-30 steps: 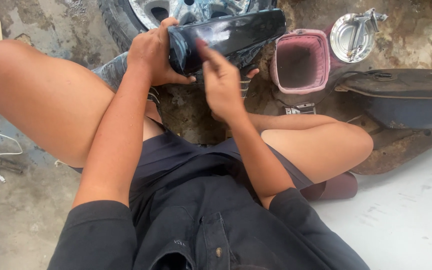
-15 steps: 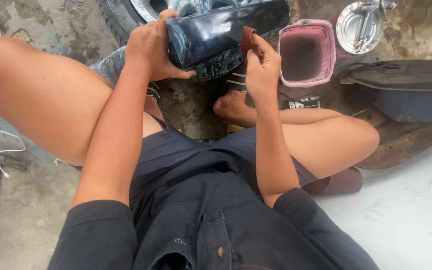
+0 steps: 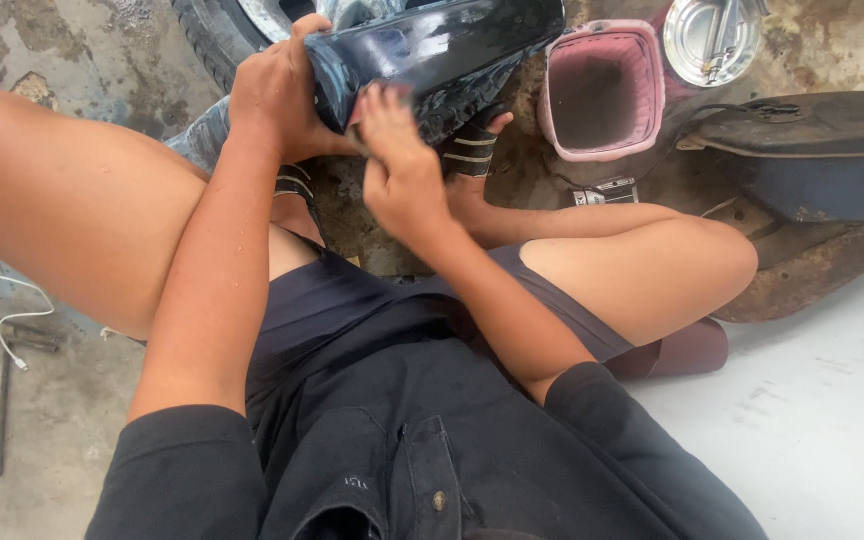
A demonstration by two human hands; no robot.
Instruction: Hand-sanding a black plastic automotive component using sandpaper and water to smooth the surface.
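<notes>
Head view, left hand [image 3: 277, 95] fingers curled gripping black panel [image 3: 442, 50], right hand [image 3: 402, 170] rubbing it

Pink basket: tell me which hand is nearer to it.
Right. The right hand rubs the glossy black panel just left of the pink basket; the left hand grips the panel's far end.

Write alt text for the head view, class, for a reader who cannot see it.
A seated person's left hand grips a glossy black panel while the right hand presses against its lower face. A pink basket and a metal bowl sit on the ground beyond.
</notes>
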